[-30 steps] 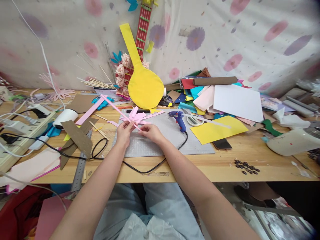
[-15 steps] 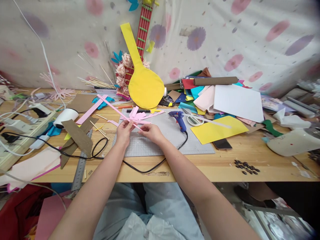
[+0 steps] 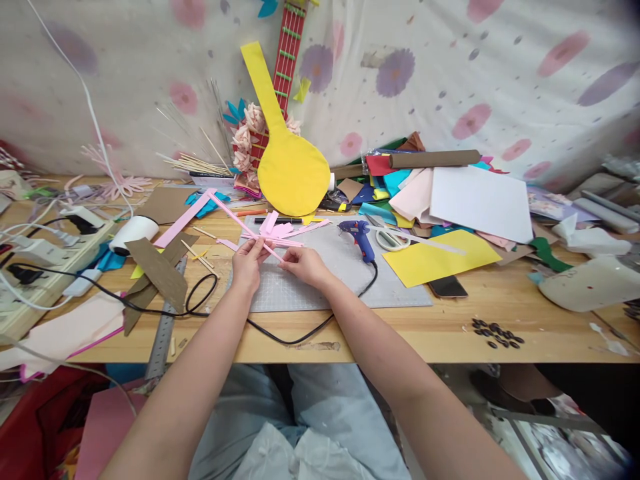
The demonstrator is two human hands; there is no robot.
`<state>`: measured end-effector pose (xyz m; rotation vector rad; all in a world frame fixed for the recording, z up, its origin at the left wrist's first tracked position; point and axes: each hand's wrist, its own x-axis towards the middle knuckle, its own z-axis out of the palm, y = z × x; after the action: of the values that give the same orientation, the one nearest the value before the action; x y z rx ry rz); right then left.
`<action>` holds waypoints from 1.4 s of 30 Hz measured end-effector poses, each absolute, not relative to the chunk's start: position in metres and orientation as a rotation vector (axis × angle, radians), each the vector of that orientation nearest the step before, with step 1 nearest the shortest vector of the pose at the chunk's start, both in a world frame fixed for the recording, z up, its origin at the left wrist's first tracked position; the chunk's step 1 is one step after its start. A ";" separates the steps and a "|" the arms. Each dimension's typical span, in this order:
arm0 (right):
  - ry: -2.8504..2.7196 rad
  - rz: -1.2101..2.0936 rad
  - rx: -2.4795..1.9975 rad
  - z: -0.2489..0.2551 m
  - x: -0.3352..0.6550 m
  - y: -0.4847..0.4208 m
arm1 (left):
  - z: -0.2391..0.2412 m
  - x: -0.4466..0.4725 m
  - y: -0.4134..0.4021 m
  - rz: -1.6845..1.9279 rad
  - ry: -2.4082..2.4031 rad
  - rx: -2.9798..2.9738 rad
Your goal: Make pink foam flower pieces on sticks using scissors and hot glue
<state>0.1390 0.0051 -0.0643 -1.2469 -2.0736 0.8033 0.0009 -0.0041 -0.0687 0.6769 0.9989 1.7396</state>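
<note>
A narrow pink strip (image 3: 231, 215) slants over the grey cutting mat (image 3: 345, 293). My left hand (image 3: 248, 265) is closed round it near its lower end, thumb and fingers pinched together. Just to the right, my right hand (image 3: 305, 268) has its fingertips pressed together at the strip's near tip; the exact contact is too small to make out. Behind the hands lie several loose pink strips (image 3: 275, 230). The strip's far end meets a wider pink strip (image 3: 185, 219); whether they are joined I cannot tell. A blue glue gun (image 3: 359, 239) rests on the mat, right of my right hand.
A yellow lute-shaped piece (image 3: 294, 172) leans at the back. Scissors (image 3: 393, 239), a yellow sheet (image 3: 445, 259), a phone (image 3: 449, 287) and dark beads (image 3: 496, 333) lie to the right. Leftward are a power strip (image 3: 55, 267), brown scraps (image 3: 159, 275), a metal ruler (image 3: 163, 340) and a black cord (image 3: 295, 343).
The whole view has shifted slightly. Both hands keep nearly the same pinched pose at the strip's lower end.
</note>
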 end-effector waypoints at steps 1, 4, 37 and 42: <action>-2.079 0.807 -1.246 -0.064 0.139 0.005 | -0.069 0.000 -0.004 1.739 0.997 0.672; -2.078 0.822 -1.242 -0.063 0.138 0.004 | -0.069 -0.001 -0.004 1.740 0.994 0.670; -2.036 0.824 -1.273 -0.062 0.139 0.004 | -0.068 -0.005 -0.005 1.674 1.018 0.734; -2.003 0.849 -1.247 -0.064 0.139 0.005 | -0.071 0.001 -0.009 1.526 1.075 0.917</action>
<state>0.1393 0.0051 -0.0644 -1.2473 -2.0027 0.8491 0.0012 -0.0088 -0.0714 0.9175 1.0754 1.5255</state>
